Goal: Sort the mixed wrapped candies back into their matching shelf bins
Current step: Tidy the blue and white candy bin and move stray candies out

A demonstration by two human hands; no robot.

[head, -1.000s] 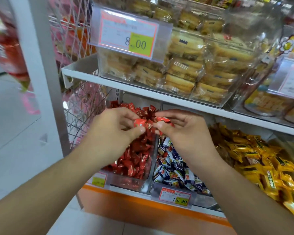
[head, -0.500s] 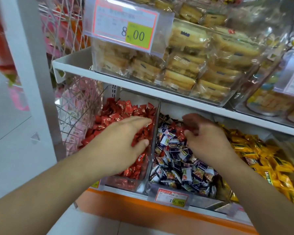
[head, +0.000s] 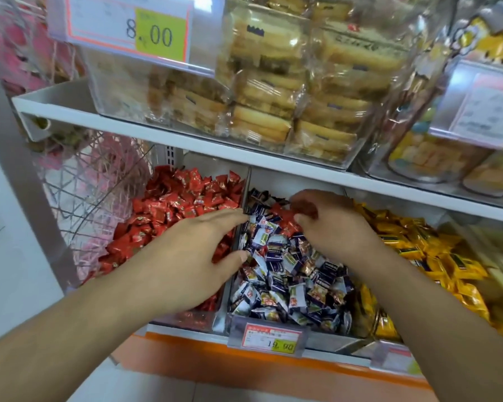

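Note:
Three clear bins sit side by side on the lower shelf: red candies (head: 183, 198) on the left, blue-and-white candies (head: 288, 274) in the middle, yellow candies (head: 418, 250) on the right. A few stray red candies (head: 285, 224) lie among the blue-and-white ones at the back of the middle bin. My left hand (head: 186, 256) hovers over the red bin, fingers straight, tips reaching past the divider (head: 246, 192). My right hand (head: 331, 227) is in the middle bin, fingers curled down onto the stray red candies; whether it holds one is hidden.
The upper shelf edge (head: 186, 140) hangs close above both hands, carrying a clear bin of wrapped cakes (head: 273, 82) and jars (head: 433, 158). A wire basket (head: 93, 184) and a white upright post (head: 18, 175) stand left. A 19.90 price tag (head: 270, 338) fronts the middle bin.
Both hands held red candies together above the bins a second ago. They then parted and dropped: the left emptied over the red bin, the right went into the back of the middle bin.

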